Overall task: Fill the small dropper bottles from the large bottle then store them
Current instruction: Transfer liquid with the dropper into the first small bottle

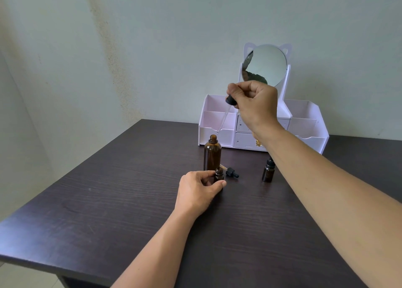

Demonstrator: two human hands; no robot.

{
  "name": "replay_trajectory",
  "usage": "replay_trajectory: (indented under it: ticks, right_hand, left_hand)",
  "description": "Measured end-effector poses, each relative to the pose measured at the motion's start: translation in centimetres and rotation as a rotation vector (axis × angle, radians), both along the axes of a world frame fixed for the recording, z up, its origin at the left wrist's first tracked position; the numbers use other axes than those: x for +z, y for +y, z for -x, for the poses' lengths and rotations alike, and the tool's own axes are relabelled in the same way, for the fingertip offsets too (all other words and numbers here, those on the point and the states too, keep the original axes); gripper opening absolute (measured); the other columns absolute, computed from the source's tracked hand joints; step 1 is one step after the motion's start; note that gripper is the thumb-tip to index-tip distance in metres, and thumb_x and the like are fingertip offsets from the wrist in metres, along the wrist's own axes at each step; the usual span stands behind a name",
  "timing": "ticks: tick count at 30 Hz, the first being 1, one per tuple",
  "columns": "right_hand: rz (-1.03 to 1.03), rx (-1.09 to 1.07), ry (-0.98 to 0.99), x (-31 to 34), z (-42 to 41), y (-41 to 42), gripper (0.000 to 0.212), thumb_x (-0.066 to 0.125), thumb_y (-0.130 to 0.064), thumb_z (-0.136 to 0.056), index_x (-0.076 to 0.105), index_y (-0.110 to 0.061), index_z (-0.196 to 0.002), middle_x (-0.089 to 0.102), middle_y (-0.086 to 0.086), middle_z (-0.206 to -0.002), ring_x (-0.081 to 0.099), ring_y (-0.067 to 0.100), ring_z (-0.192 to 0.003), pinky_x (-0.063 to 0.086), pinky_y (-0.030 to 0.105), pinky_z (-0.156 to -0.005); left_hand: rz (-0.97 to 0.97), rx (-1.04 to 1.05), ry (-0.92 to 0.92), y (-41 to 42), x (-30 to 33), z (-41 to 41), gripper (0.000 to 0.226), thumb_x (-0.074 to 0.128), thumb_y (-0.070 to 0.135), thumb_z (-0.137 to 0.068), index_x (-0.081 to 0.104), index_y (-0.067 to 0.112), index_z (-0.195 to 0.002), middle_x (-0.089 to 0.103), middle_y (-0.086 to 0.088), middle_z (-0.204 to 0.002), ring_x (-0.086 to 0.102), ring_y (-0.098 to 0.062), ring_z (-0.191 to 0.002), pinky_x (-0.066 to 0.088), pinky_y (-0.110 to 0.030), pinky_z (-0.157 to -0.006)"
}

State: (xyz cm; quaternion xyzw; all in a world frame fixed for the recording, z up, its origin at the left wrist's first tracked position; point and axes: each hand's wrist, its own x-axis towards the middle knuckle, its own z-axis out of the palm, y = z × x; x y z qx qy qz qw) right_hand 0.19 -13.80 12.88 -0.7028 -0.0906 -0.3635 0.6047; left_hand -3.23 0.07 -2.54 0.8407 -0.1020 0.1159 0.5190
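Observation:
A large amber bottle (212, 155) stands open on the dark table (108, 200). Just in front of it my left hand (199, 192) holds a small open amber bottle (219, 175) between fingers and thumb. My right hand (254, 102) is raised above the large bottle and pinches the black bulb of a long glass dropper (224, 115), whose tip hangs just over the bottle's mouth. A small dropper cap (231, 172) lies on its side beside the small bottle. Another small amber bottle (268, 172) with its black cap on stands to the right, partly behind my right forearm.
A white organiser (304, 131) with open compartments, small drawers and a round cat-eared mirror (266, 64) stands at the back of the table against the wall. The table's left edge runs diagonally; its front edge is near me.

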Motion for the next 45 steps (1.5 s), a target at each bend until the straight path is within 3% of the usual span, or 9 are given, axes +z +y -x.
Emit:
replay_trajectory:
  ticks: [4, 9, 12, 18, 26, 33, 37, 40, 45]
  right_hand:
    - [0.015, -0.001, 0.020, -0.6, -1.1, 0.4, 0.013, 0.071, -0.017, -0.086, 0.070, -0.005, -0.083, 0.070, 0.004, -0.069, 0.070, 0.011, -0.062, 0.055, 0.021, -0.062]
    - [0.071, 0.041, 0.100, -2.7, -1.9, 0.9, 0.010, 0.071, -0.014, -0.086, 0.069, -0.006, -0.079, 0.069, 0.005, -0.068, 0.068, 0.007, -0.057, 0.057, 0.025, -0.066]
    - [0.171, 0.065, 0.159, -4.1, -1.8, 1.2, 0.009, 0.072, -0.016, -0.085, 0.070, -0.013, -0.077, 0.070, 0.001, -0.068, 0.067, 0.004, -0.057, 0.051, 0.019, -0.063]
    - [0.298, 0.066, 0.241, -5.3, -2.0, 1.2, 0.011, 0.075, -0.022, -0.081, 0.075, -0.012, -0.084, 0.073, 0.002, -0.078, 0.071, 0.018, -0.077, 0.058, 0.037, -0.083]
    - [0.398, 0.043, 0.291, -5.4, -1.9, 1.0, 0.012, 0.079, -0.026, -0.077, 0.074, -0.015, -0.080, 0.070, -0.005, -0.074, 0.063, 0.003, -0.070, 0.053, 0.022, -0.074]
    - [0.533, 0.082, 0.374, -4.4, -1.4, 0.4, 0.036, 0.066, -0.002, -0.075, 0.066, -0.014, -0.109, 0.072, 0.005, -0.092, 0.067, 0.018, -0.087, 0.051, 0.018, -0.065]
    - [0.640, -0.009, 0.342, -4.3, -1.3, 0.3, 0.038, 0.074, -0.016, -0.073, 0.066, -0.016, -0.110, 0.071, -0.004, -0.082, 0.065, 0.013, -0.081, 0.052, 0.026, -0.076]
    - [0.718, -0.048, 0.359, -4.0, -1.3, 0.2, 0.048, 0.079, -0.031, -0.068, 0.063, -0.019, -0.111, 0.068, -0.005, -0.087, 0.064, 0.014, -0.085, 0.051, 0.029, -0.079]
    - [0.746, 0.039, 0.315, -3.6, -1.3, 0.5, 0.047, 0.069, -0.011, -0.076, 0.059, -0.018, -0.121, 0.068, -0.001, -0.106, 0.063, 0.014, -0.082, 0.052, 0.027, -0.080]
  left_hand:
    - [-0.006, -0.006, -0.003, 0.0, 0.0, 0.0, 0.033, 0.076, 0.039, -0.079, 0.074, 0.025, -0.109, 0.055, 0.011, -0.060, 0.048, 0.000, -0.053, 0.039, -0.009, -0.055]
    - [-0.021, 0.006, -0.004, -0.1, 0.0, 0.0, 0.042, 0.075, 0.040, -0.080, 0.070, 0.025, -0.119, 0.054, 0.014, -0.060, 0.049, 0.000, -0.053, 0.037, -0.005, -0.052]
    - [-0.023, 0.006, -0.003, 0.0, 0.1, 0.0, 0.046, 0.075, 0.041, -0.080, 0.067, 0.024, -0.123, 0.057, 0.013, -0.064, 0.053, -0.001, -0.057, 0.039, -0.006, -0.055]
    - [-0.007, 0.004, 0.001, 0.0, 0.2, 0.1, 0.051, 0.074, 0.039, -0.081, 0.063, 0.021, -0.127, 0.063, 0.008, -0.071, 0.060, -0.005, -0.066, 0.045, -0.010, -0.064]
    - [-0.019, 0.012, -0.003, 0.1, 0.2, 0.1, 0.054, 0.074, 0.039, -0.081, 0.061, 0.018, -0.129, 0.063, 0.008, -0.074, 0.061, -0.006, -0.069, 0.046, -0.011, -0.067]
    - [-0.019, 0.008, 0.010, 0.1, 0.2, 0.0, 0.055, 0.074, 0.041, -0.080, 0.061, 0.019, -0.129, 0.062, 0.008, -0.073, 0.059, -0.005, -0.067, 0.046, -0.012, -0.065]
    - [-0.022, 0.005, 0.014, 0.2, 0.2, 0.0, 0.055, 0.074, 0.041, -0.080, 0.061, 0.019, -0.129, 0.061, 0.009, -0.072, 0.059, -0.004, -0.066, 0.046, -0.012, -0.066]
    - [-0.029, 0.006, 0.014, 0.2, 0.2, -0.1, 0.055, 0.074, 0.042, -0.080, 0.061, 0.020, -0.129, 0.062, 0.009, -0.073, 0.059, -0.004, -0.067, 0.046, -0.013, -0.066]
    - [-0.023, 0.001, 0.012, 0.2, 0.1, -0.2, 0.053, 0.075, 0.043, -0.079, 0.064, 0.022, -0.127, 0.062, 0.008, -0.072, 0.058, -0.003, -0.064, 0.045, -0.012, -0.063]
